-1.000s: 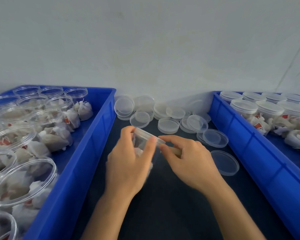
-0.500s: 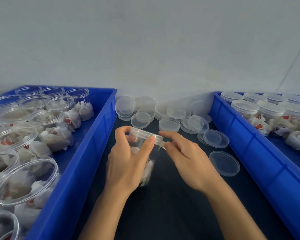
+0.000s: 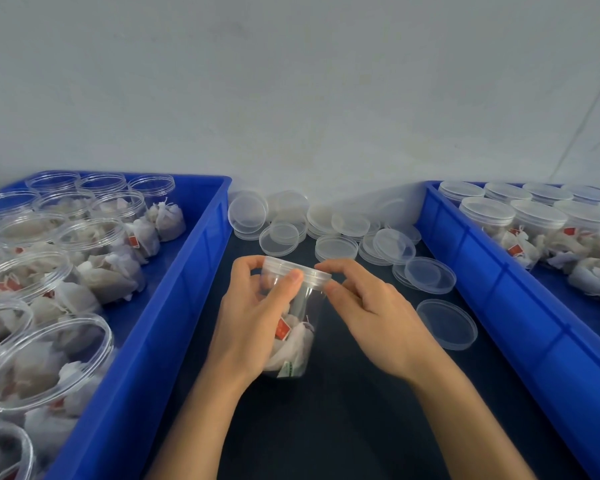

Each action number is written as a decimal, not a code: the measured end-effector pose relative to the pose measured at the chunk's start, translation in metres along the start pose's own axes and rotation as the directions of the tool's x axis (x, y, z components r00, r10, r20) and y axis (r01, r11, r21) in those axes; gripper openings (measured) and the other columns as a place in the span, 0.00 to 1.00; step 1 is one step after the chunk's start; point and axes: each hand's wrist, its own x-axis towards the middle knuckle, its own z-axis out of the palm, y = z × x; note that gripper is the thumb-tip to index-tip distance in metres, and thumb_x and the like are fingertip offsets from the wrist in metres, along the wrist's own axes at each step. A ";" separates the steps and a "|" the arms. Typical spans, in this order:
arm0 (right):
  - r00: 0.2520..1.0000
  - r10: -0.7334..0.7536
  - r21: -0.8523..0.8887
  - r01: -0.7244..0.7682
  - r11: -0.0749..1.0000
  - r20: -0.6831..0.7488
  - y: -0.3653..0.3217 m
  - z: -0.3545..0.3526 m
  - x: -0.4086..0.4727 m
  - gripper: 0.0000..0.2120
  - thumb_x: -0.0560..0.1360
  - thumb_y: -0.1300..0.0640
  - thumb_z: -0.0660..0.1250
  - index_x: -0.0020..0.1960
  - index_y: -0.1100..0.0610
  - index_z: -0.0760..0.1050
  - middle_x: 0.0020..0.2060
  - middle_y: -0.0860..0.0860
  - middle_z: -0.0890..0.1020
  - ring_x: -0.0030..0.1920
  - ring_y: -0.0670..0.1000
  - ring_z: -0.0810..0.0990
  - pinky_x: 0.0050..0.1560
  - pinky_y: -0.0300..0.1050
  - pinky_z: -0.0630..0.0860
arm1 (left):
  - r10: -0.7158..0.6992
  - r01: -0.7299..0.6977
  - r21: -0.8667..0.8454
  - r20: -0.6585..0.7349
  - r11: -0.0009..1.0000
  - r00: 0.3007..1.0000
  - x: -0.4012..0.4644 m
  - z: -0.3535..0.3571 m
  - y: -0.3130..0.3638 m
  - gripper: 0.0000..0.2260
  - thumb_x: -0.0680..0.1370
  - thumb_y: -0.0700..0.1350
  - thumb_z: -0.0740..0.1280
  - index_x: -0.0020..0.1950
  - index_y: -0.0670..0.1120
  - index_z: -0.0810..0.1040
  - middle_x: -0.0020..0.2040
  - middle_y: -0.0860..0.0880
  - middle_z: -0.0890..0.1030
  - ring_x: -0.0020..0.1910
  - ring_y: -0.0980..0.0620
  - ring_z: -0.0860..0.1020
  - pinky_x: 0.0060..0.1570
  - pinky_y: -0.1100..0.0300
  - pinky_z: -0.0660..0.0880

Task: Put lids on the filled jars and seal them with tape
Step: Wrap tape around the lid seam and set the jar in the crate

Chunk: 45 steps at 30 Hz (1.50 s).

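Note:
A clear plastic jar (image 3: 297,337) filled with white tea bags stands between my hands on the dark table. A clear lid (image 3: 302,270) sits on its mouth. My left hand (image 3: 253,317) wraps round the jar's upper part, thumb and index finger on the lid's rim. My right hand (image 3: 371,313) pinches the lid's right edge with thumb and index finger. No tape is visible.
A blue bin (image 3: 174,306) on the left holds several open filled jars (image 3: 49,358). A blue bin (image 3: 492,292) on the right holds several lidded jars (image 3: 534,216). Loose clear lids (image 3: 336,245) lie along the wall, and one lid (image 3: 445,323) lies near my right hand.
The jar has been turned from tilted to upright, and the lid now sits on top. Both hands have risen slightly with it.

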 end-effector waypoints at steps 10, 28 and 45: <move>0.998 0.035 0.091 -0.040 0.995 0.049 0.001 0.000 0.000 0.17 0.84 0.40 0.57 0.71 0.28 0.69 0.52 0.43 0.85 0.55 0.46 0.82 0.63 0.57 0.78 | 0.026 -0.034 0.085 0.089 0.996 0.996 -0.001 -0.002 0.000 0.23 0.72 0.69 0.69 0.62 0.61 0.73 0.56 0.59 0.85 0.54 0.56 0.86 0.55 0.49 0.82; 0.998 -0.041 0.092 0.036 0.995 0.053 0.001 0.002 -0.001 0.18 0.86 0.47 0.56 0.72 0.30 0.70 0.38 0.50 0.79 0.39 0.50 0.78 0.45 0.53 0.77 | -0.033 0.031 0.179 0.010 0.983 0.999 0.001 -0.002 0.000 0.24 0.67 0.72 0.70 0.58 0.61 0.78 0.50 0.61 0.85 0.48 0.61 0.84 0.50 0.54 0.80; 0.995 -0.055 0.081 0.048 0.996 0.086 0.005 -0.007 0.000 0.15 0.84 0.39 0.62 0.70 0.31 0.73 0.31 0.46 0.77 0.34 0.46 0.76 0.44 0.54 0.79 | -0.071 0.065 0.043 0.155 0.997 0.985 0.005 -0.011 0.003 0.20 0.73 0.62 0.70 0.62 0.57 0.80 0.53 0.56 0.86 0.53 0.54 0.87 0.46 0.58 0.84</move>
